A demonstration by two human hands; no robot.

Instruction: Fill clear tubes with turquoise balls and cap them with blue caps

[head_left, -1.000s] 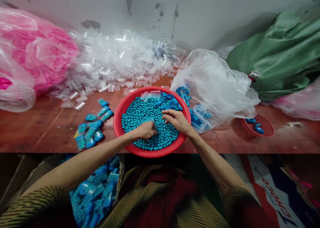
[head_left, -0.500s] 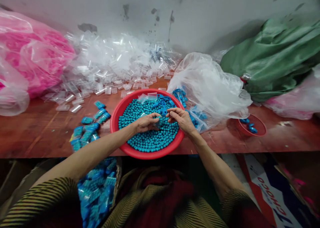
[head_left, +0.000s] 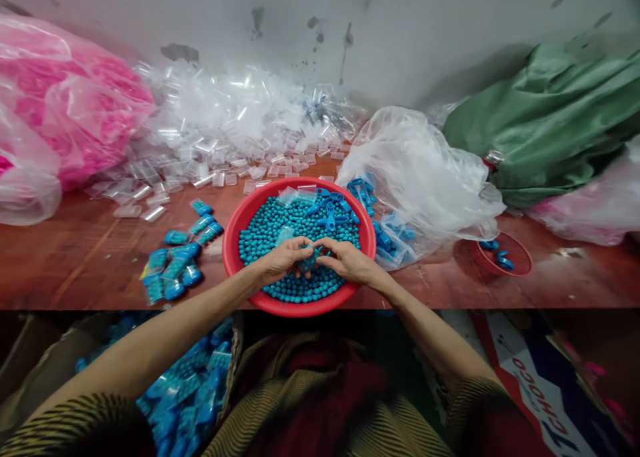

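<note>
Over a red basin [head_left: 231, 250] of round blue beads [head_left: 260, 225], both hands meet near the middle. My left hand [head_left: 286, 258] is closed around a small clear plastic case [head_left: 309, 259] that looks blue with beads inside. Thumb and fingers of my right hand [head_left: 346, 259] are pinched together at the case's right end; what they hold there is too small to make out. Blue plastic caps [head_left: 331, 210] lie on the beads at the back right of the basin. Clear empty cases [head_left: 288, 196] rest on the beads at the back.
Filled blue cases [head_left: 176, 267] lie left of the basin, with more in a box [head_left: 187, 383] below. Behind are a heap of clear cases [head_left: 220, 130] and a pink-filled bag [head_left: 75, 103]. On the right are a plastic bag [head_left: 410, 177], a small red basket [head_left: 523, 260] and green cloth [head_left: 540, 130].
My right hand has moved left and down from near the caps to the case. My left hand has shifted slightly left and down. The two hands now touch at the case.
</note>
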